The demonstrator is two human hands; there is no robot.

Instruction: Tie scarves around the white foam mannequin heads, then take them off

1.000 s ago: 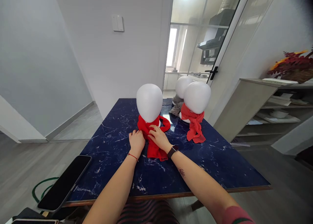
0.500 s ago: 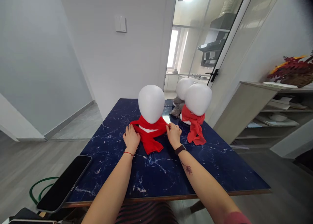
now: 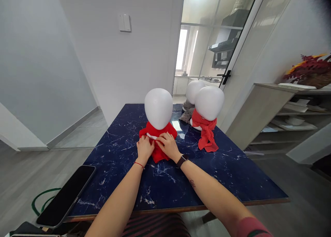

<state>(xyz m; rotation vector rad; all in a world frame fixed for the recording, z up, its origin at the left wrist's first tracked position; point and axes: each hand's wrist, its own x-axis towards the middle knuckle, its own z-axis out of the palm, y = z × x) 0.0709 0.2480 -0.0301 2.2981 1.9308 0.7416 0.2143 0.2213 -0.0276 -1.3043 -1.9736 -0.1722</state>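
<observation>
A white mannequin head (image 3: 158, 107) stands upright on the table before me. Round its neck lies a red scarf (image 3: 159, 156), one end hanging down in front, with a strip of the white base showing through. My left hand (image 3: 145, 148) has its fingers closed on the scarf's front, left of the middle. Close beside it, my right hand (image 3: 168, 145) pinches the scarf at the front too. Both sets of fingertips are partly hidden against the cloth.
At the right stand a second mannequin head (image 3: 209, 102) with a knotted red scarf (image 3: 207, 135) and another head (image 3: 193, 91) with a grey scarf (image 3: 187, 112). A phone (image 3: 67, 194) overhangs the left edge of the dark blue marbled table (image 3: 219, 182). A shelf unit (image 3: 274, 107) is further right.
My right hand has moved left from the scarf's right side to its front middle. My left hand has shifted slightly right and down, so both hands are now close together.
</observation>
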